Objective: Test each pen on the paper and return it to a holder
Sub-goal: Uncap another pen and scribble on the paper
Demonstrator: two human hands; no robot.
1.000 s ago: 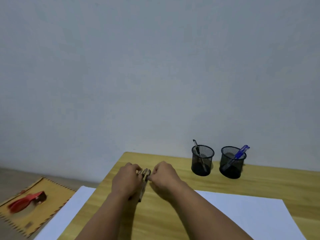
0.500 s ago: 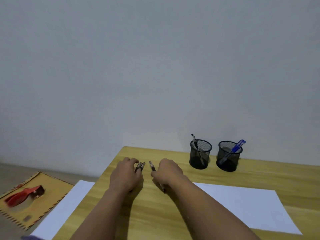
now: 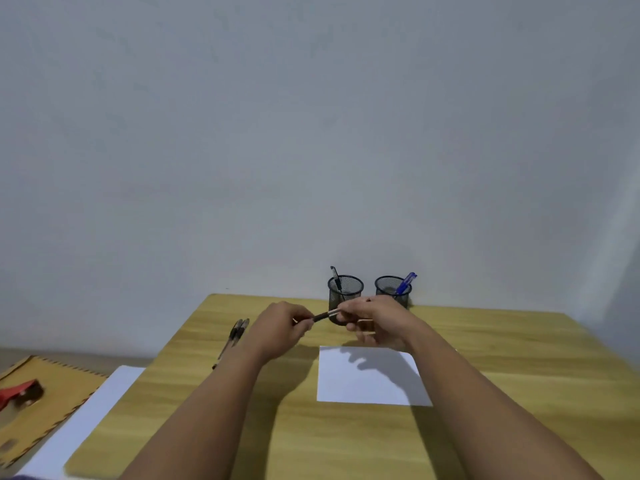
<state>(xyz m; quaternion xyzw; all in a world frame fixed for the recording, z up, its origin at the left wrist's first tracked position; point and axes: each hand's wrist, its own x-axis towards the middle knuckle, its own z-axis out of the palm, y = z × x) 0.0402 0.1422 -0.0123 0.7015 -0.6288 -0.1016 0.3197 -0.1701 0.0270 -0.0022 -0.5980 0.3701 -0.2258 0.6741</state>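
A dark pen (image 3: 323,315) is held above the wooden table (image 3: 485,358), both hands on it: my left hand (image 3: 280,329) grips its dark end and my right hand (image 3: 375,318) grips its pale barrel. White paper (image 3: 367,379) lies on the table just below my right hand. Two more dark pens (image 3: 233,336) lie side by side left of my left hand. At the back stand two black mesh holders: the left holder (image 3: 346,289) has a black pen (image 3: 335,277) in it, the right holder (image 3: 393,289) a blue pen (image 3: 406,282).
A plain wall rises right behind the holders. Left of the table, lower down, lie a white sheet (image 3: 86,410) and a brown wooden board (image 3: 45,400) with a red tool (image 3: 17,393) on it.
My right hand lifted one pen off the table and my left hand came over and took its other end. Two pens stayed on the table at the left. The view shifted.
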